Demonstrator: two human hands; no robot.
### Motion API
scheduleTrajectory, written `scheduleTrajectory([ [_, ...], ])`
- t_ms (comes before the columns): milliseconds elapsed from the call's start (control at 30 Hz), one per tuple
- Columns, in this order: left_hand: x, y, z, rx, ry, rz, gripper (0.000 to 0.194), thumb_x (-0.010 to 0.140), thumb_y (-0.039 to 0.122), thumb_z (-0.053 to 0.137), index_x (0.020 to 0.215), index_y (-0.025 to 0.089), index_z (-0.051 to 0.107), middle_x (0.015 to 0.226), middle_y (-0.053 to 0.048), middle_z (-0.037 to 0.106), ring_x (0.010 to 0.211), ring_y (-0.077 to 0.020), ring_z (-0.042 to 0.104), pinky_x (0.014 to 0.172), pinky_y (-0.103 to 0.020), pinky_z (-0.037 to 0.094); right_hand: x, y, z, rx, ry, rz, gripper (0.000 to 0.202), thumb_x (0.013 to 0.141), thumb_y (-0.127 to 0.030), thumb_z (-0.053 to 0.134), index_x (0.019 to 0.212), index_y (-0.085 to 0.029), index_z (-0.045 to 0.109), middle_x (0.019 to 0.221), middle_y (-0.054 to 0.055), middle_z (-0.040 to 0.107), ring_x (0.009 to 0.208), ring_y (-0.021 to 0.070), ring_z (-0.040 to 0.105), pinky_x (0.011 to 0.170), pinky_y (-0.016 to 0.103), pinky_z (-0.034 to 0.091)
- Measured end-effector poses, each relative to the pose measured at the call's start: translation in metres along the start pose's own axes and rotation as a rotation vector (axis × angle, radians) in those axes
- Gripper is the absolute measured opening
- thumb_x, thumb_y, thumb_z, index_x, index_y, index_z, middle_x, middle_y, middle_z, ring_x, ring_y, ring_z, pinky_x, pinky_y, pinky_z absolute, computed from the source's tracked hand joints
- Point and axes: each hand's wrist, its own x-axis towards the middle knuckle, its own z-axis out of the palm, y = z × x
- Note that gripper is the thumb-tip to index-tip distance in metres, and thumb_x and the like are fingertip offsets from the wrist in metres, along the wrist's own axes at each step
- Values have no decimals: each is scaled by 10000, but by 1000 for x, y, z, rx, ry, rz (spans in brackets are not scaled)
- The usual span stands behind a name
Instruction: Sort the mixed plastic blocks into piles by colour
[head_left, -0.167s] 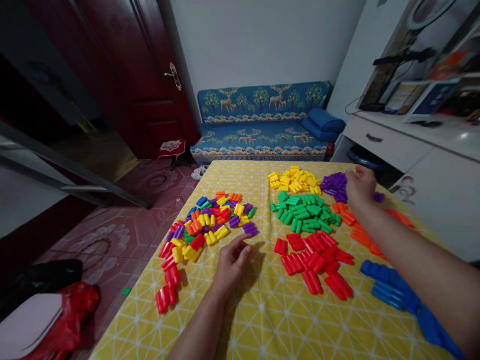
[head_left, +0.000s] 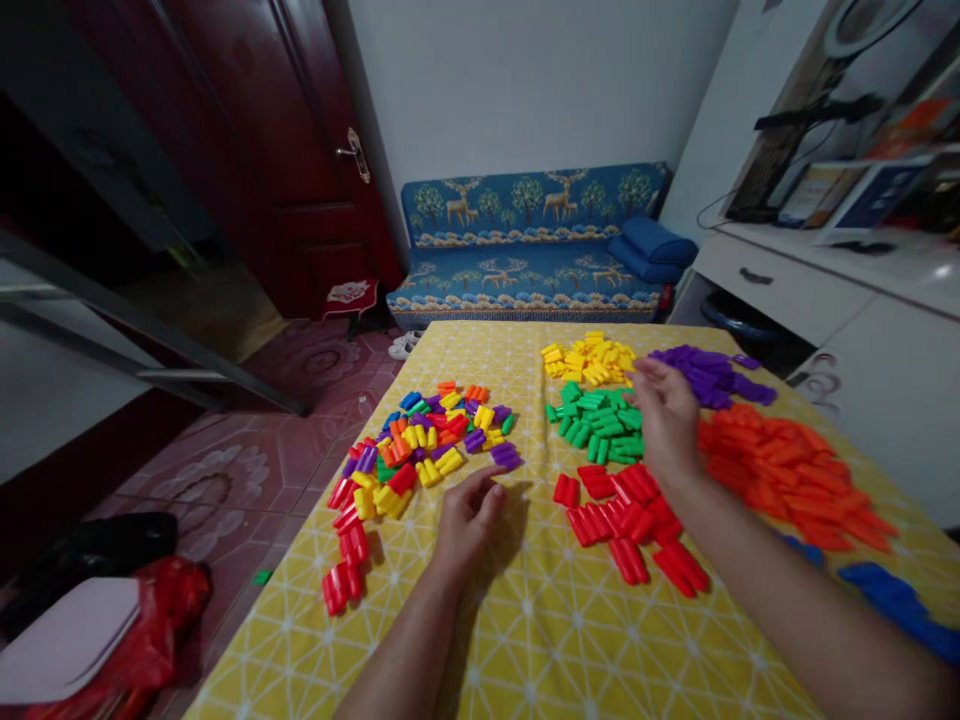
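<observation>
My left hand (head_left: 466, 520) rests low over the table with fingers loosely curled, thumb and index finger apart. Its index fingertip is beside a purple plastic block (head_left: 506, 457) at the edge of a mixed-colour heap (head_left: 420, 440). My right hand (head_left: 667, 415) hangs over the right side of the green blocks (head_left: 600, 420), fingers apart, and nothing shows in it. Part of the green heap is hidden behind it. Around it lie yellow blocks (head_left: 589, 358), purple blocks (head_left: 709, 375), orange blocks (head_left: 795, 470) and red blocks (head_left: 630, 520). My right forearm covers some blue blocks (head_left: 892, 600).
A yellow patterned cloth (head_left: 525, 640) covers the table. Behind it stands a blue sofa (head_left: 517, 270) with deer designs. A white cabinet (head_left: 795, 290) is close on the right. On the left are a dark red door (head_left: 300, 150) and a red stool (head_left: 351, 296).
My right hand has moved left from the purple heap to over the green blocks, uncovering more purple and orange blocks. My left hand keeps its place. The view has shifted slightly.
</observation>
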Motion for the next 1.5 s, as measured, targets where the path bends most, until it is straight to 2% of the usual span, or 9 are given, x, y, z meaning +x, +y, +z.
scheduleTrajectory([
  [167, 1, 0, -2, 131, 111, 79, 232, 856, 267, 577, 978, 160, 743, 864, -64, 733, 749, -165, 646, 680, -262, 485, -133, -37, 39, 206, -274, 312, 362, 852, -456, 611, 1099, -192, 614, 1112, 99, 670, 1013, 230, 639, 797, 347, 537],
  [300, 2, 4, -4, 150, 161, 120, 201, 854, 248, 576, 940, 167, 739, 862, -61, 738, 796, -183, 673, 726, -285, 511, -176, -25, 55, 170, -310, 342, 353, 855, -442, 594, 1105, -193, 605, 1127, 104, 671, 1021, 225, 639, 856, 361, 530],
  [467, 5, 5, -2, 211, 244, 250, 170, 856, 190, 555, 920, 182, 712, 916, -66, 695, 891, -191, 657, 793, -311, 528, -182, -3, 58, 48, -337, 267, 346, 848, -395, 584, 1126, -190, 602, 1083, 110, 673, 993, 227, 647, 790, 354, 540],
  [667, 7, 0, 5, 409, 254, 342, 311, 861, 115, 523, 1136, 203, 640, 1222, -117, 585, 1157, -233, 556, 963, -405, 493, -183, 5, 59, 20, -368, 250, 347, 877, -366, 527, 1176, -195, 576, 1097, 107, 674, 939, 209, 661, 779, 345, 542],
  [900, 46, 21, 14, 824, 51, 439, 475, 807, 125, 572, 1274, 212, 577, 1403, -129, 483, 1336, -311, 395, 1100, -520, 358, -182, 11, 61, 60, -287, 240, 356, 845, -326, 529, 1164, -180, 589, 1184, 126, 651, 1029, 224, 636, 891, 385, 519],
  [1033, 87, 30, 15, 1016, -74, 398, 619, 757, 289, 696, 1351, 231, 532, 1463, -135, 459, 1428, -387, 260, 1165, -612, 144, -181, 8, 60, 75, -300, 300, 394, 847, -358, 547, 1192, -166, 571, 1025, 101, 681, 834, 197, 646, 743, 345, 540],
  [1167, 110, 26, 12, 1073, -207, 335, 615, 725, 383, 732, 1303, 239, 579, 1331, -140, 570, 1344, -383, 397, 1151, -631, 119, -181, 4, 60, 133, -340, 374, 412, 861, -386, 551, 1211, -168, 536, 834, 50, 668, 719, 183, 639, 644, 317, 539],
  [1367, 94, 21, -2, 938, -315, 490, 355, 759, 150, 625, 1094, 241, 699, 1075, -75, 680, 1085, -246, 589, 1153, -509, 212, -181, 2, 60, 144, -329, 378, 426, 870, -389, 549, 1231, -167, 508, 886, 67, 660, 788, 194, 655, 679, 324, 543],
  [1500, 59, 25, -16, 773, -335, 544, 315, 802, 186, 617, 1103, 221, 698, 1070, -82, 699, 1070, -227, 593, 1093, -439, 339, -180, 4, 59, 136, -325, 346, 427, 866, -392, 549, 1232, -178, 505, 923, 65, 636, 764, 185, 622, 655, 320, 535],
])
